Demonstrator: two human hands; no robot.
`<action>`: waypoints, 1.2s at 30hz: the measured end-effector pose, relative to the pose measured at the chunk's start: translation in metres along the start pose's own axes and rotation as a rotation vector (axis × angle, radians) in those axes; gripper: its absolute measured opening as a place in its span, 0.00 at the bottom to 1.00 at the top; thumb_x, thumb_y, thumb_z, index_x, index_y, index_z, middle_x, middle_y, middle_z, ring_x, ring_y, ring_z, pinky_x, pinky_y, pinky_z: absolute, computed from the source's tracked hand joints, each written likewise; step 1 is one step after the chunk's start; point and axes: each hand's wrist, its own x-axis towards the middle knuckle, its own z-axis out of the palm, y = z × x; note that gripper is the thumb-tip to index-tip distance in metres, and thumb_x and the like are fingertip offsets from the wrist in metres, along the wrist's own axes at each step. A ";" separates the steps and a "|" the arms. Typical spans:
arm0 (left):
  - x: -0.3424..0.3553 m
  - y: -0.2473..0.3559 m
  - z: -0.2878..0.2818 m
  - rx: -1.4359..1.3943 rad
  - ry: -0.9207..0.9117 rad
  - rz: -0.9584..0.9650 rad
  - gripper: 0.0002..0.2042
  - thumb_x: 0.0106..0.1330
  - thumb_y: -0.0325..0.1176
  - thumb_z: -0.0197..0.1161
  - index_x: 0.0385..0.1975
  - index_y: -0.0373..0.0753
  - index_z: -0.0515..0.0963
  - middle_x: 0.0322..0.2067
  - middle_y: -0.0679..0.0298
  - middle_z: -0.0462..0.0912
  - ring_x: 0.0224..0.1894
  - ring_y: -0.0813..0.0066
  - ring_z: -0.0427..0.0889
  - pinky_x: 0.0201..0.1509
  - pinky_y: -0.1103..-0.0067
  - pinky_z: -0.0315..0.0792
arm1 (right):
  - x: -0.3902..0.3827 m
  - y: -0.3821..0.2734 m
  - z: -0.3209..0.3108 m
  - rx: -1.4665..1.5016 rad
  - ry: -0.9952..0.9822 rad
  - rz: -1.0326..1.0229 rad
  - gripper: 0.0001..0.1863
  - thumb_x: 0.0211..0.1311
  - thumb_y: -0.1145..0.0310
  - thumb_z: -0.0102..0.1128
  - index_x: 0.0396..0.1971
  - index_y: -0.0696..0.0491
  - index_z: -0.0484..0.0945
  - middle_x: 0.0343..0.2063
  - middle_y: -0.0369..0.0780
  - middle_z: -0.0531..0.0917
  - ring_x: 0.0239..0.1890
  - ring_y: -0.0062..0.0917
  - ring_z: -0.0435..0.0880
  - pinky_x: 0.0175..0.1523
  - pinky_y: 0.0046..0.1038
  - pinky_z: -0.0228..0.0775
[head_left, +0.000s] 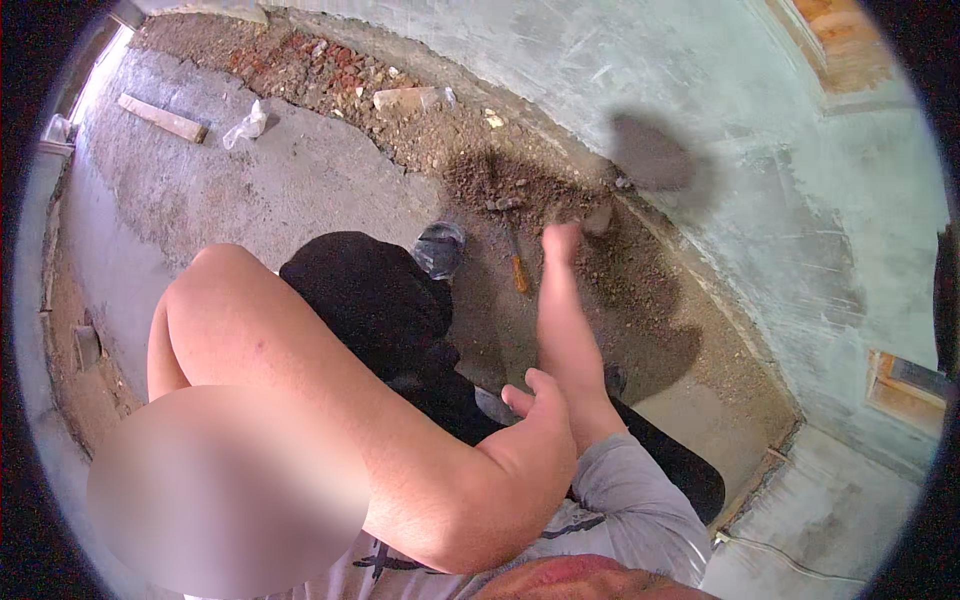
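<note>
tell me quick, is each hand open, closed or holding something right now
Left hand: looks loosely open, no object visible in it.
Right hand: cannot be told; it is blurred against the dirt.

A pale plank [162, 118] lies near a crumpled whitish bag [246, 127] on the grey floor [245, 190].

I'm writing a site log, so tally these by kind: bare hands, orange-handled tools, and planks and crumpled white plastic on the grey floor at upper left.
Left hand and right hand: 2
Tool: 1
Plank: 1
White plastic: 1
Total: 5
</note>
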 end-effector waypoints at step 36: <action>0.015 0.001 -0.017 0.118 0.015 -0.118 0.20 0.62 0.34 0.53 0.52 0.29 0.75 0.32 0.62 0.78 0.37 0.67 0.78 0.57 0.65 0.68 | -0.066 0.096 -0.083 -0.108 0.116 0.307 0.34 0.61 0.71 0.50 0.68 0.63 0.55 0.61 0.61 0.65 0.60 0.55 0.70 0.65 0.47 0.64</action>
